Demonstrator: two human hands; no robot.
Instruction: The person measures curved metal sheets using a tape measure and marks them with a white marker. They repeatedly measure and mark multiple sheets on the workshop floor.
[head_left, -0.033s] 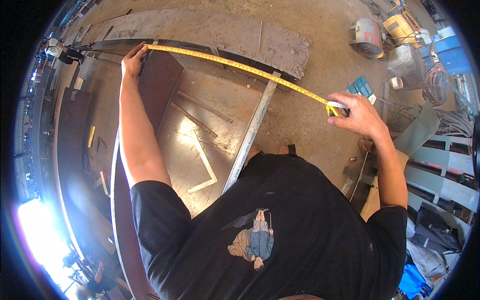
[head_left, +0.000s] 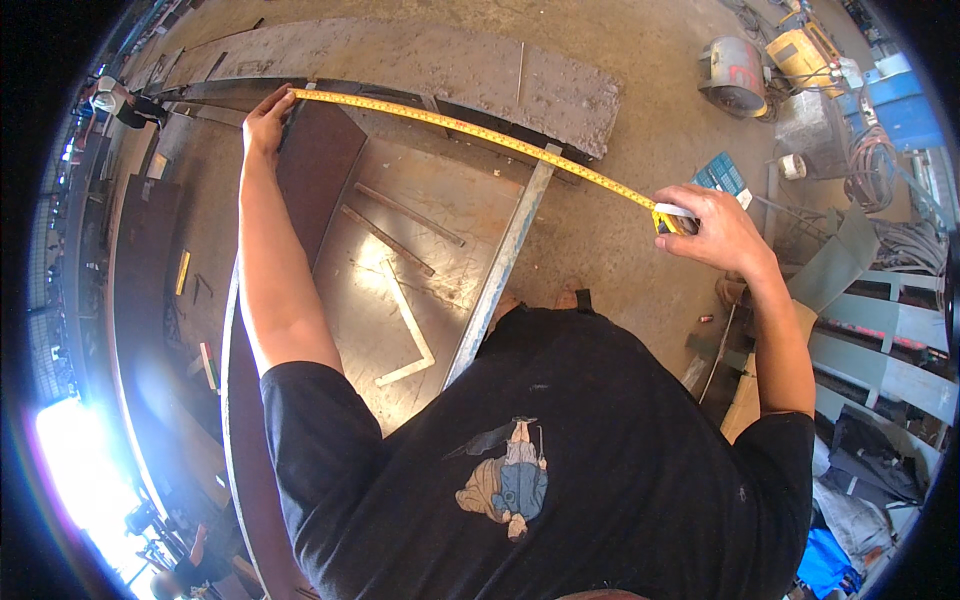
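A yellow tape measure (head_left: pixel 470 130) is drawn out between my two hands, across the far end of a metal frame. My left hand (head_left: pixel 266 122) pinches its free end beside the brown steel plate (head_left: pixel 322 150). In my right hand (head_left: pixel 718 228) is the tape's yellow and black case, with the fingers wrapped round it, out over the floor on the right. Partway along, the blade passes over the end of a grey metal bar (head_left: pixel 512 245). Below it, a steel sheet (head_left: pixel 400 180) carries an L-shaped square (head_left: pixel 412 320) and two thin metal strips (head_left: pixel 400 212).
A long rough-surfaced steel beam (head_left: pixel 400 50) lies beyond the tape. At the right stand a metal drum (head_left: pixel 735 75), a yellow machine (head_left: pixel 800 55), a teal crate (head_left: pixel 722 178) and grey-green metal slats (head_left: pixel 870 340). Another person (head_left: pixel 120 102) is at the far left.
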